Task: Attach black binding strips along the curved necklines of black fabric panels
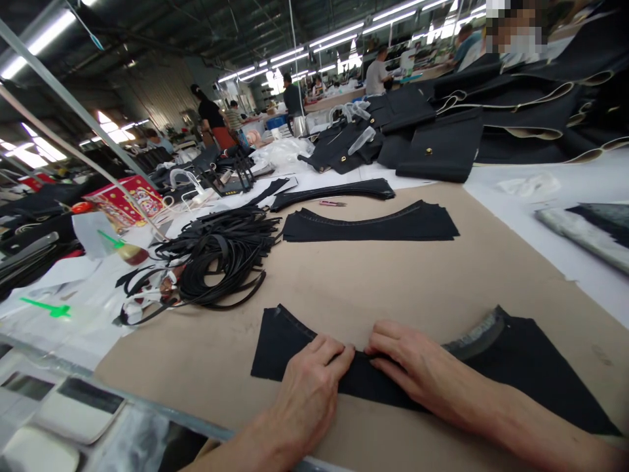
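Black curved-edge fabric panel [535, 370], crosswise beneath left hand [314, 377] and right hand [407, 357]

Behind, a strip-lit workshop hall [162, 98], with people [211, 115] well apart. Below, a tan sheet-topped surface [196, 367], bearing a tangled heap of black strips [226, 252] to the left and a stack of black curved fabric pieces [373, 224] beyond the panel. Long axis left to right on the near part, concave side facing away. Both hands equally near, touching that edge just beside each other, fingertips apparently pinching it near the middle.

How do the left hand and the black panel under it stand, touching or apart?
Touching. The head view shows the left hand laid across the black panel, its fingers on the upper curved edge.
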The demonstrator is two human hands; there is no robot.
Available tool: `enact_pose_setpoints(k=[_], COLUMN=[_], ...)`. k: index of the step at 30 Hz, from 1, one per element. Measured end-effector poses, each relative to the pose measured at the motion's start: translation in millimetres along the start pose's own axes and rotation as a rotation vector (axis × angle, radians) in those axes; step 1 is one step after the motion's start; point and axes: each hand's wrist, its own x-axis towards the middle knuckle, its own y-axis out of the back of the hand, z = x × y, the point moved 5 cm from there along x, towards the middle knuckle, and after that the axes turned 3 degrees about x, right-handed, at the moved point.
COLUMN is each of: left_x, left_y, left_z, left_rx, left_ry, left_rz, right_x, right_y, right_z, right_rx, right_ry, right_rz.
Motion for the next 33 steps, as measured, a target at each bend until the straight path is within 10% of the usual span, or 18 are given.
enact_pose_setpoints(k=[33], left_x=[-1], left_y=[-22.4], left_z=[43], left_rx=[0.107], left_ry=[-0.11], left_rz=[0.107], right_x=[-26], right_y=[8], right_z=[15], right_rx=[-0.214], right_ry=[0.039], right_rz=[-0.01])
